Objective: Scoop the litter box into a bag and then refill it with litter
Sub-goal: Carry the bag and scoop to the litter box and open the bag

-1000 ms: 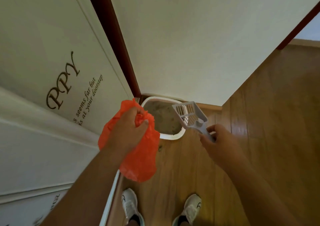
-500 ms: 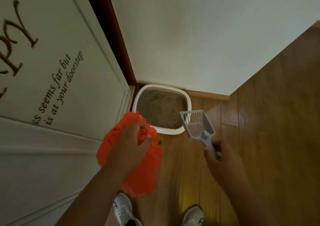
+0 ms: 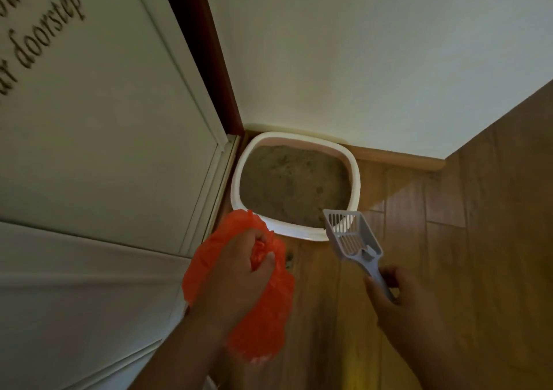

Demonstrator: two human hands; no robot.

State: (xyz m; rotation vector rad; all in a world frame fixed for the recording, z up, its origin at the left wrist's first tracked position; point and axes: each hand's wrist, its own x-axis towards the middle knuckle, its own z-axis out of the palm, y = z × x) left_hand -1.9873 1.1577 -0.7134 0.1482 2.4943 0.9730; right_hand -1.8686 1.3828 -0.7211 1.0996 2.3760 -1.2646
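A white-rimmed litter box [image 3: 355, 177] sits on the floor in the corner, filled with brown-grey litter [image 3: 291, 183]. My left hand [image 3: 239, 273] grips the gathered top of an orange plastic bag [image 3: 263, 323], which hangs just in front of the box's near left corner. My right hand [image 3: 398, 297] holds the handle of a pale slotted scoop [image 3: 351, 237]. The scoop's empty head points up and away, above the box's near right rim.
A white door [image 3: 98, 126] with dark lettering stands at the left, with a dark red frame [image 3: 209, 51] beside it. A cream wall and wooden skirting [image 3: 398, 157] run behind the box. Wooden floor [image 3: 478, 225] spreads to the right and in front.
The view has closed in on the litter box, which now looks larger and nearer. Both hands have kept their hold on the bag and the scoop. My shoes have left the frame.
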